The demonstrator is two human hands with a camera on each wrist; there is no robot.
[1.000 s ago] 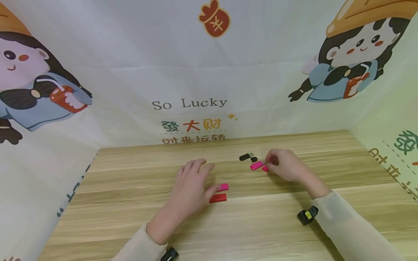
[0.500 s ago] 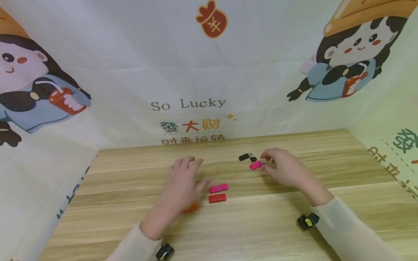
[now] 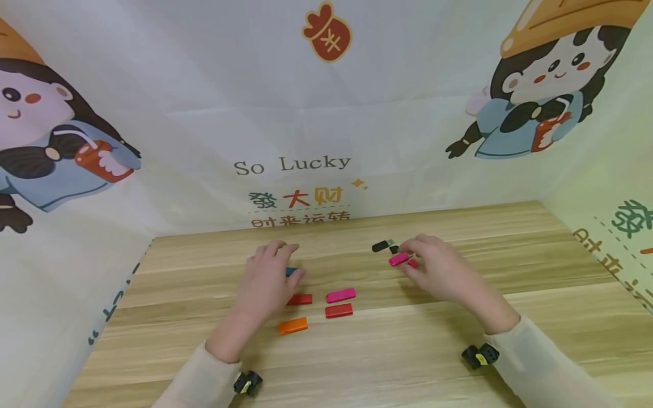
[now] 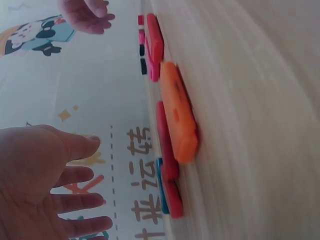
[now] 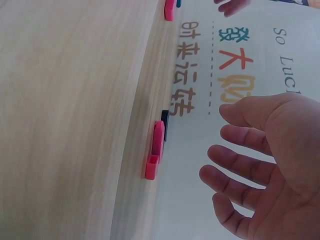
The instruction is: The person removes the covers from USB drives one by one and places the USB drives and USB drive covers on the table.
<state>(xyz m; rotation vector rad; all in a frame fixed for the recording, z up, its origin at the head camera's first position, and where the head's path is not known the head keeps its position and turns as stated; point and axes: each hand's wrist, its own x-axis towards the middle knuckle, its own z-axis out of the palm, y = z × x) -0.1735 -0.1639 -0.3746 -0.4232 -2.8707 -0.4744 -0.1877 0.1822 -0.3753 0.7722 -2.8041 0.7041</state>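
My left hand [image 3: 264,280] hovers with spread fingers above a blue stick [image 3: 292,272] and a red stick [image 3: 301,299], partly hiding both. The left wrist view shows its palm free of any object. Near the right hand [image 3: 433,266] lie a pink USB stick [image 3: 399,259] with its plug bare and a small pink cap [image 3: 412,263]. That hand's fingers are loosely bent over them, and in the right wrist view they hold nothing. Behind lie a black USB stick [image 3: 380,246], plug showing, and its black cap [image 3: 394,249].
An orange stick [image 3: 293,326], another red stick [image 3: 339,310] and a second pink stick [image 3: 340,295] lie mid-table on the wood-grain top [image 3: 388,351]. A printed white cloth [image 3: 204,136] stands along the back and sides.
My left hand has moved left, uncovering the pink, red and orange sticks and part of another red one. The right hand has shifted slightly left and nearer; its pinched fingers have spread by the pink cap.
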